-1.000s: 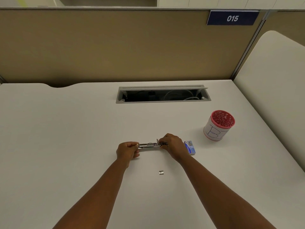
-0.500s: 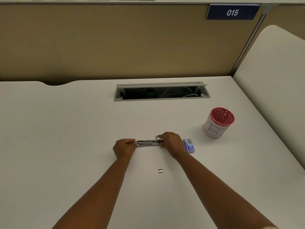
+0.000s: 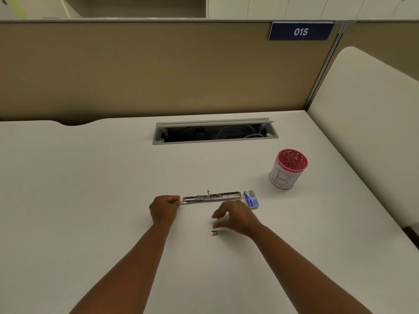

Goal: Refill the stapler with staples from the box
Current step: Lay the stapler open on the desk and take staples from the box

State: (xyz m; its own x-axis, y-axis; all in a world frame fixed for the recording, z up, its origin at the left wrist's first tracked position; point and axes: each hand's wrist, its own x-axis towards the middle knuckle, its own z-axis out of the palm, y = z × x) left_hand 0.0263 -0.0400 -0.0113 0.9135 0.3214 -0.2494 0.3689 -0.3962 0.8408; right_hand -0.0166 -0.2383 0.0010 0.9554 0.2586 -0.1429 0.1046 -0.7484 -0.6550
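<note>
Mid-desk (image 3: 90, 200), toward the near edge: stapler (image 3: 212, 197) lies opened out flat, long axis running left-right, metal channel up. Change since half a second ago: right hand (image 3: 238, 217) has come off the stapler's right half and pulled back toward the near edge; the stapler's whole length is now exposed, where before both hands covered its ends. Left hand (image 3: 164, 208) unchanged, closed in a loose fist, pinching the stapler's left end against the desk. Right hand now open, fingers (image 3: 218, 214) spread and curled slightly, palm down, holding nothing, hovering just above and right of a small strip of staples (image 3: 214, 232) that lies alone on the desk; contact with it not seen. Some motion blur on the fingertips. Staple box (image 3: 251, 198), blue, sits just beside the stapler's right end, not touching as far as I can tell. Red-rimmed cup (image 3: 288, 169) with marker lettering stands well apart toward the right edge. Cable hatch (image 3: 215, 131) open near the far edge. Both forearms bare, reaching in from the near edge.
</note>
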